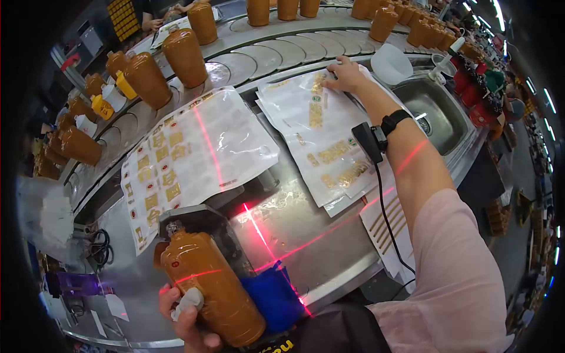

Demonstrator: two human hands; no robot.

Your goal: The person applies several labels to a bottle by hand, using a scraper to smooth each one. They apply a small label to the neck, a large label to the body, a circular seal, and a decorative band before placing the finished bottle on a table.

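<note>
An orange-brown bottle (215, 288) lies tilted in a dark metal cradle (220, 226) at the lower middle. My left hand (191, 317) is at the bottle's lower left side, its fingers bent, with whitish coverings on fingertips. A blue cloth (273, 300) touches the bottle's right side. My right hand (344, 76) reaches far forward onto the upper part of a sticker sheet (329, 135) with gold pieces, its fingertips on the sheet. Another sheet of gold stickers (194, 147) lies to the left. Whether a sticker is between my right fingers cannot be made out.
Brown bottles (183, 56) stand along a curved conveyor (282, 53). A sink (432, 106) and a white container (391, 63) are at the right. Red laser lines cross the metal table (282, 223). Another person's hand (154, 25) is at the upper left.
</note>
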